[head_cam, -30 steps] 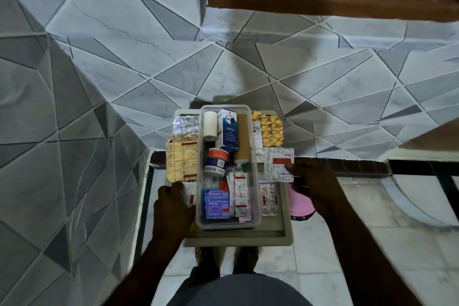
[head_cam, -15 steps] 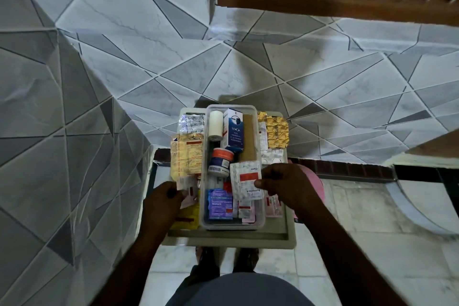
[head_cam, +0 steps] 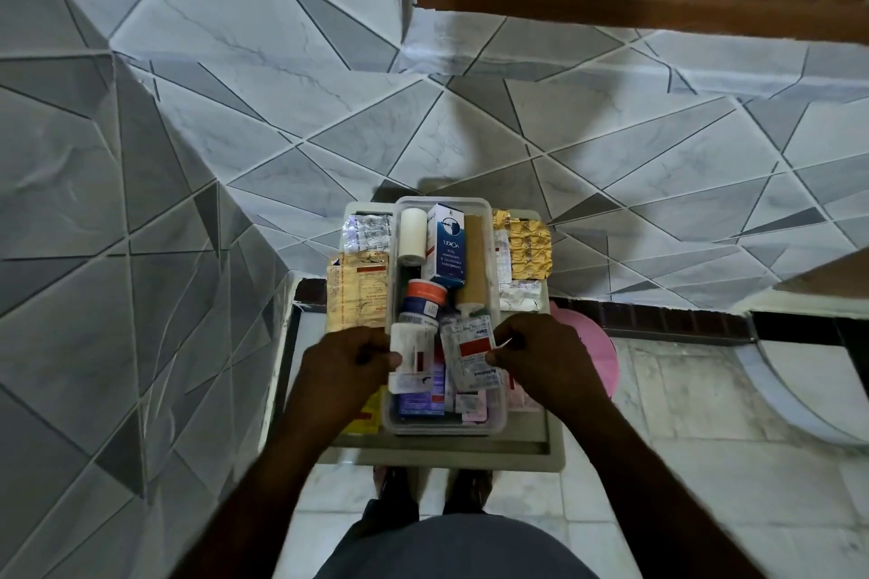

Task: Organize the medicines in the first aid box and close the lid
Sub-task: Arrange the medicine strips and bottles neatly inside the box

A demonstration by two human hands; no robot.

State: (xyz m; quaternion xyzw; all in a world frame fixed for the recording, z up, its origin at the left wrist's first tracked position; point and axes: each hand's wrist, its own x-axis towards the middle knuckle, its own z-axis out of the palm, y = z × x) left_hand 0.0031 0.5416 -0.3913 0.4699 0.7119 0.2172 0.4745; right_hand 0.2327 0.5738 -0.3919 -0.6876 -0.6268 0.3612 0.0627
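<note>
A clear plastic first aid box (head_cam: 497,418) stands open on a small beige table (head_cam: 446,451). Inside are a white bandage roll (head_cam: 412,234), a blue and white carton (head_cam: 446,244), a brown tube (head_cam: 472,268), an orange-capped jar (head_cam: 424,296) and blue packs at the near end. My left hand (head_cam: 345,364) pinches a white medicine strip (head_cam: 411,355) over the box's near left. My right hand (head_cam: 536,355) pinches a white strip with a red band (head_cam: 468,355) over its near right. No lid is in sight.
Loose strips lie on the table around the box: silver (head_cam: 369,230) and yellow-orange (head_cam: 358,292) ones on the left, gold (head_cam: 526,249) and white (head_cam: 519,295) ones on the right. A pink round object (head_cam: 595,348) sits behind the table's right side. Tiled walls stand close at left and behind.
My left hand lifted a white strip from the table's left side to over the box. My right hand carried the red-banded strip from the right of the box to over its near end.
</note>
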